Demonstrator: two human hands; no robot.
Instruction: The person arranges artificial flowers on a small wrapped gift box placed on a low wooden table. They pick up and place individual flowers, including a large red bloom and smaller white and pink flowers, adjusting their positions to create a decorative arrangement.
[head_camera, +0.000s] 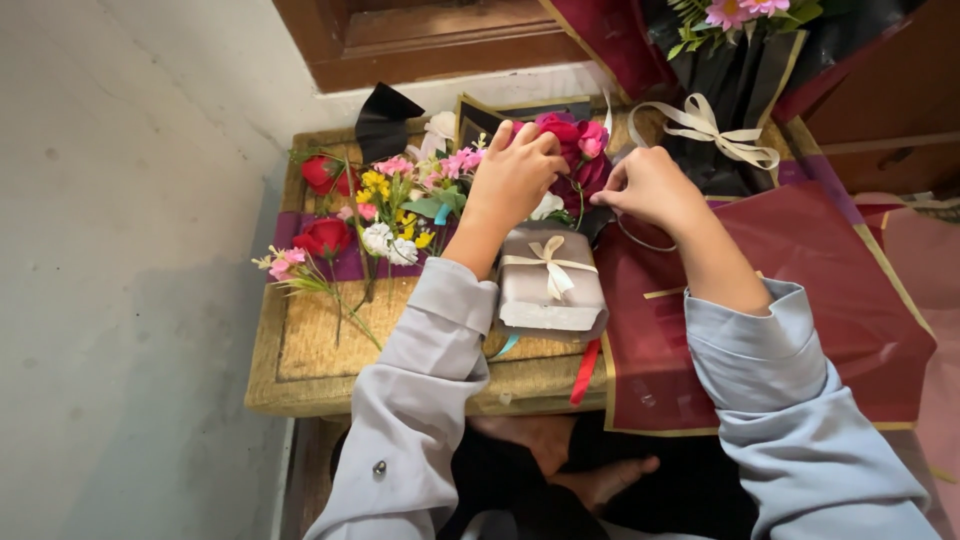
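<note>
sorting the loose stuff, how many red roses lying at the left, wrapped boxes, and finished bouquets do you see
red roses: 2
wrapped box: 1
finished bouquet: 1
total: 4

Both arms stretched forward, left hand fingers curled downward, right hand pinching, fingertips together

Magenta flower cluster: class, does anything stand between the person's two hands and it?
Nothing visible does. The left hand already touches the magenta flower cluster, and the right hand sits right beside it. The small grey ribboned box lies nearer the person, below both hands.
</note>
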